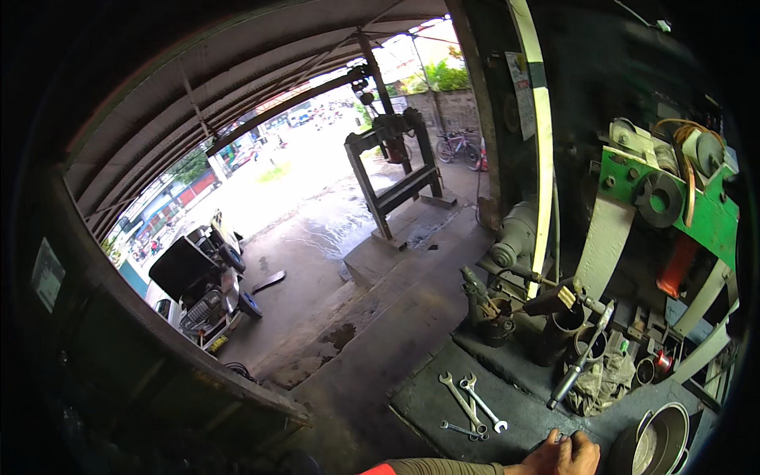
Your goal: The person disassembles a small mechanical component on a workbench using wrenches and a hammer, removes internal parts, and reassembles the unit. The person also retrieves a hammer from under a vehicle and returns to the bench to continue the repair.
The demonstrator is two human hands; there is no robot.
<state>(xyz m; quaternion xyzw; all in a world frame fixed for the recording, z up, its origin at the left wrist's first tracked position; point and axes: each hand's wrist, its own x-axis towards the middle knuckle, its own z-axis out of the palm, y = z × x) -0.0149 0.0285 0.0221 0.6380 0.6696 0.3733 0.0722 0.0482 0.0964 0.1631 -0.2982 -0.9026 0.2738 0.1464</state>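
Dark workshop mat (pixel 443 396), right hand (pixel 564 457) grip clenched on small tool (pixel 554 438), wrenches (pixel 473 405) nearby

Wall placard: pale rectangular sign (pixel 47 275) on the dark wall, far left of the hand (pixel 564 457) and above it.
Post notice: whitish paper sheet (pixel 519 93) on the dark post, high above the hand.

hand (pixel 564 457): at the lower edge, closed round a small dark tool, on the dark mat (pixel 443 408)
wrenches (pixel 471 404): on the mat, left of the hand
metal pan (pixel 661 443): right of the hand
rag (pixel 602 384): above the hand
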